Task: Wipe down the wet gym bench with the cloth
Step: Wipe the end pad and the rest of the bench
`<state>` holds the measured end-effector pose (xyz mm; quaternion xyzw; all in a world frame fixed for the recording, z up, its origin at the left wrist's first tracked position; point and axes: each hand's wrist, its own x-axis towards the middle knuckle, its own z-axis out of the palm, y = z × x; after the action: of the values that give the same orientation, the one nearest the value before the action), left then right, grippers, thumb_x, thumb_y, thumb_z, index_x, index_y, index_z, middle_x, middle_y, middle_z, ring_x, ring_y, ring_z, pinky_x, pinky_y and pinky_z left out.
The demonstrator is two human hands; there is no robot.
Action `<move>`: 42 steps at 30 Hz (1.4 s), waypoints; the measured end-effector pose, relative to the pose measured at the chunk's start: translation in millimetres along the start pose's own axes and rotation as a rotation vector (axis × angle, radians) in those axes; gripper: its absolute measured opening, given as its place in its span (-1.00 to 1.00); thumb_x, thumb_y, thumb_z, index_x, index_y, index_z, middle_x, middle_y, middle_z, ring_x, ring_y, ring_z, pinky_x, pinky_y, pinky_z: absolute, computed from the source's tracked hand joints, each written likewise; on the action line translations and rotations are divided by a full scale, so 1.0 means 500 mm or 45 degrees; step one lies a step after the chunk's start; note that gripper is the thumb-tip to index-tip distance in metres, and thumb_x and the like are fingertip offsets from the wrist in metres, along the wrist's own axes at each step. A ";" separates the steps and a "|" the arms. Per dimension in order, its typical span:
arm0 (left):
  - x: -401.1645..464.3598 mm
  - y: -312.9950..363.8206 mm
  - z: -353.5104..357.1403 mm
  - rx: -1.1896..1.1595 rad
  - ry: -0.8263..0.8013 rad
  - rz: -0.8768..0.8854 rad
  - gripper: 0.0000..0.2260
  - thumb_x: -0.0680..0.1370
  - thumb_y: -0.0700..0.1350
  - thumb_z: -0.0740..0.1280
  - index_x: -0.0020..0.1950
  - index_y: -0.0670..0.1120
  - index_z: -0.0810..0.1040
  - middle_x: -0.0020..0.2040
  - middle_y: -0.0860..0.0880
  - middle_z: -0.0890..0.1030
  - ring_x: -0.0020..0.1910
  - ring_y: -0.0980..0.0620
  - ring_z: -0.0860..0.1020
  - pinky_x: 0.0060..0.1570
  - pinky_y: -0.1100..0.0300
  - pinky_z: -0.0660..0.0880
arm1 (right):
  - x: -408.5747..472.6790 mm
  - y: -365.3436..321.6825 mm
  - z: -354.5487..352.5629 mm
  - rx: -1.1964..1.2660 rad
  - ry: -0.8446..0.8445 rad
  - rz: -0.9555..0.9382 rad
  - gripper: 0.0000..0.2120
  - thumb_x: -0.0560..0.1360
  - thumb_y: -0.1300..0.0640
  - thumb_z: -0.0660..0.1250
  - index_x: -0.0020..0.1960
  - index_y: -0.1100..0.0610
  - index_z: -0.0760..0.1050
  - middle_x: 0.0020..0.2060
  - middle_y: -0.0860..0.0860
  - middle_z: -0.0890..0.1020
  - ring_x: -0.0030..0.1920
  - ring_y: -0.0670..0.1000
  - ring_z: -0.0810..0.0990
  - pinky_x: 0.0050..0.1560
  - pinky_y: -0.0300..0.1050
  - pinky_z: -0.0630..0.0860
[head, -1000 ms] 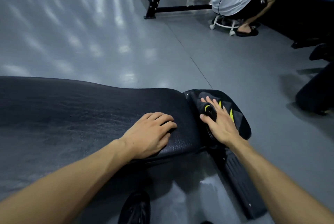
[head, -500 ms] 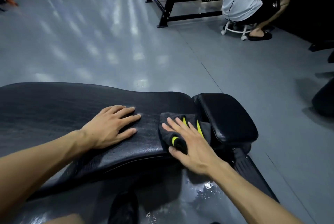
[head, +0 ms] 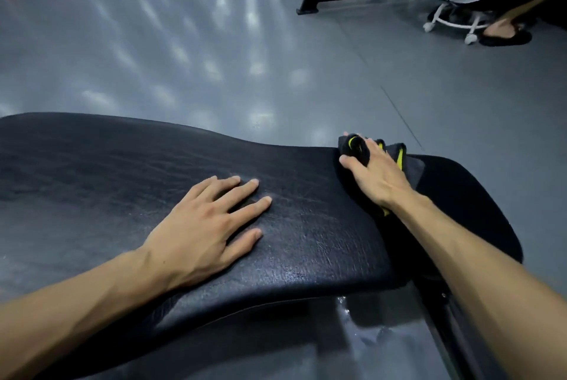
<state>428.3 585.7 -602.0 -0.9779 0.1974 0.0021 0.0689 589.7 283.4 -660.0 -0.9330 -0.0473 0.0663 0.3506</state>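
text: none legible | labels: none | brands: none | numbers: none

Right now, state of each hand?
Left hand: open, flat on the bench pad, holding nothing.
Right hand: fingers pressing the dark cloth onto the pad's far end.

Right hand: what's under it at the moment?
The right hand presses a dark cloth with yellow-green stripes onto the bench pad's far end. The pad surface beneath the cloth is covered.
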 end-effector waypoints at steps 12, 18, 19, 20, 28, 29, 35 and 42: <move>0.000 0.003 -0.032 -0.037 -0.118 0.056 -0.52 0.64 0.20 0.11 0.47 0.04 0.50 0.46 -0.09 0.52 0.40 -0.22 0.50 0.40 -0.20 0.42 | -0.071 -0.112 -0.035 -0.052 -0.102 0.162 -0.34 0.65 -0.08 0.24 0.65 -0.10 0.01 0.66 -0.04 0.00 0.65 -0.02 -0.11 0.62 0.00 -0.14; -0.076 -0.030 -0.066 0.048 -0.027 0.088 -0.58 0.58 0.09 0.11 0.30 0.03 0.62 0.32 -0.05 0.63 0.24 -0.12 0.62 0.22 -0.08 0.58 | -0.169 -0.182 0.049 -0.142 -0.030 0.027 -0.32 0.60 -0.17 0.21 0.65 -0.11 0.05 0.63 -0.14 -0.03 0.65 -0.04 -0.14 0.62 0.05 -0.22; -0.103 -0.048 -0.077 0.068 -0.024 0.064 -0.59 0.56 0.08 0.13 0.27 0.04 0.64 0.29 -0.04 0.64 0.21 -0.12 0.63 0.20 -0.07 0.59 | -0.216 -0.206 0.074 -0.130 -0.034 -0.113 -0.31 0.57 -0.20 0.21 0.64 -0.13 0.09 0.62 -0.17 -0.03 0.64 -0.05 -0.14 0.61 0.02 -0.23; -0.121 -0.069 -0.088 0.081 -0.017 0.013 -0.60 0.55 0.07 0.13 0.25 0.04 0.64 0.27 -0.04 0.65 0.19 -0.11 0.64 0.17 -0.06 0.59 | -0.268 -0.234 0.098 -0.127 -0.061 -0.264 -0.31 0.54 -0.21 0.21 0.63 -0.17 0.12 0.62 -0.20 -0.03 0.64 -0.09 -0.15 0.61 -0.02 -0.25; -0.215 -0.118 -0.133 -0.130 -0.256 -0.211 -0.46 0.57 0.22 -0.02 0.56 0.23 0.32 0.60 0.13 0.28 0.56 0.01 0.27 0.47 0.03 0.28 | -0.321 -0.207 0.086 -0.028 -0.226 -0.475 -0.39 0.53 -0.22 0.22 0.56 -0.33 0.16 0.60 -0.28 0.15 0.63 -0.13 -0.01 0.62 -0.08 -0.16; -0.224 -0.119 -0.137 -0.140 -0.306 -0.206 -0.47 0.61 0.23 -0.03 0.59 0.25 0.24 0.63 0.15 0.20 0.59 0.03 0.18 0.51 0.07 0.20 | -0.283 -0.182 0.072 -0.015 -0.120 -0.284 -0.38 0.54 -0.24 0.22 0.57 -0.32 0.15 0.61 -0.20 0.17 0.64 -0.01 0.01 0.62 -0.02 -0.10; -0.267 -0.152 -0.159 -0.181 -0.388 -0.228 -0.56 0.70 0.15 0.04 0.60 0.27 0.14 0.65 0.17 0.08 0.61 0.05 0.11 0.53 0.09 0.17 | -0.143 -0.203 0.084 -0.078 0.115 0.359 -0.25 0.59 -0.24 0.15 0.67 -0.07 -0.05 0.66 0.05 -0.03 0.65 0.11 -0.13 0.62 0.08 -0.18; -0.261 -0.268 -0.157 -0.360 -0.336 -0.273 -0.61 0.66 0.09 0.15 0.51 0.20 0.35 0.49 0.19 0.36 0.42 0.05 0.37 0.36 -0.06 0.42 | -0.258 -0.408 0.198 -0.162 -0.174 -0.628 -0.33 0.52 -0.20 0.21 0.61 -0.17 0.17 0.64 -0.15 0.05 0.65 -0.06 -0.10 0.62 0.07 -0.20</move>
<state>358.0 747.7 -502.4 -0.9845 0.0793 0.1503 -0.0437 438.5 483.2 -587.4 -0.9068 -0.3008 0.0387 0.2929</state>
